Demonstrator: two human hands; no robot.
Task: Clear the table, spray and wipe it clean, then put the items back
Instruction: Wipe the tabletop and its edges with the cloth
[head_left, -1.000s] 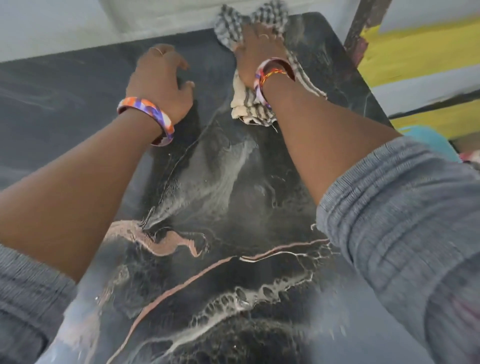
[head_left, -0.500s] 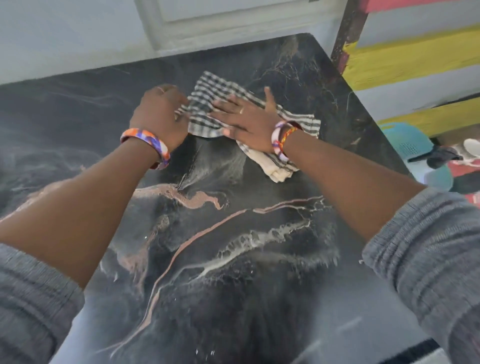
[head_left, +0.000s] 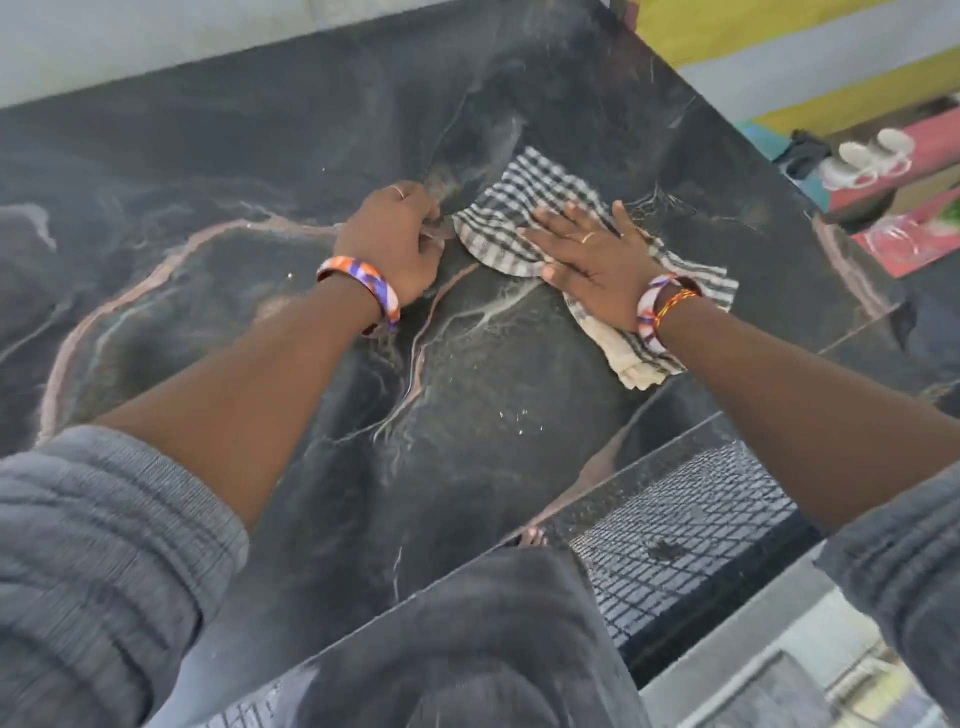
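Wiping step in hand. My right hand (head_left: 597, 260) is flat, fingers spread, palm pressing the checked cloth (head_left: 524, 208) onto the dark marbled counter (head_left: 208, 171); not gripping it, just pinning it by pressure. Cloth sits at about 1 o'clock from frame centre, partly bunched, with a pale folded end trailing under my wrist at 3 o'clock. My left hand (head_left: 395, 244) is just beside the cloth's left edge at 11 o'clock, fingers curled, tips on the counter. Can't tell whether they pinch the cloth corner or only brace. Counter surface in view carries nothing but the cloth. A few white droplets or specks (head_left: 519, 418) sit near centre, and a hazy film streaks the middle, so I judge that zone not done. To do it well: keep the palm flat and the load even, run overlapping strokes toward the near edge, and pick up the specks on the way. I should refold the bunched tail so a clean face contacts. Left hand should brace, not drag. Risk: the cloth rolls under the palm and smears.
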